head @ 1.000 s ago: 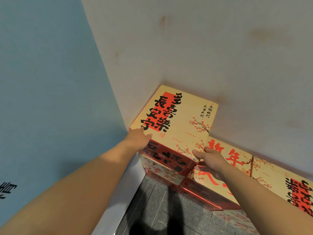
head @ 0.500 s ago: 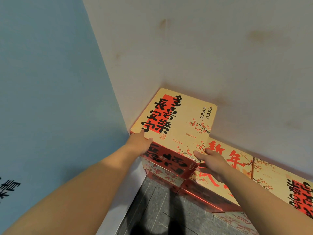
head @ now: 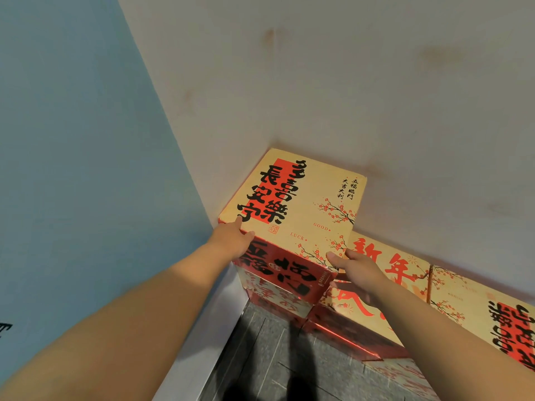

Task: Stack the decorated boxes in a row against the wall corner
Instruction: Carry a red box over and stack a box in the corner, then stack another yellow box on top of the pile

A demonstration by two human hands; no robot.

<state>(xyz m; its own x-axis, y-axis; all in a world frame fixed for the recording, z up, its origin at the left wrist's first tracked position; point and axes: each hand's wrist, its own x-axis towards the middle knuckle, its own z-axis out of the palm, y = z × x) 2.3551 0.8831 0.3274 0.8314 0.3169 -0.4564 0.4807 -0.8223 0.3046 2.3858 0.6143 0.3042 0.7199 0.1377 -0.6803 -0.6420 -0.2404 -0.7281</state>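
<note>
The top box [head: 301,198] is sitting in the wall corner, on a stack of like boxes, and over the last second it is barely shifting. Both of your hands are staying on its near corners. You appear to be squaring it up rather than carrying it, so this placement is probably nearing its end.

Your left hand [head: 231,241] is cupping the 7 o'clock corner, with a fingertip and thumb lying on the top edge. Your right hand [head: 359,270] is pinching the 5 o'clock corner, thumb on top and fingers curling down the side.

The box is a flat-faced, sharp-edged carton. Its cream top is showing black calligraphy over a red band and plum-blossom sprigs, and its red front face is catching a slight gloss.

The lower row [head: 469,296] of matching boxes is running off toward 4 o'clock, one level down. The white wall [head: 347,82], matt and faintly stained, is backing the boxes from 12 to 3 o'clock, and the blue wall [head: 72,140] is closing in at 9 o'clock. A pale skirting [head: 208,328] and grey, wood-grained floor [head: 275,357] are lying at 6 o'clock.
</note>
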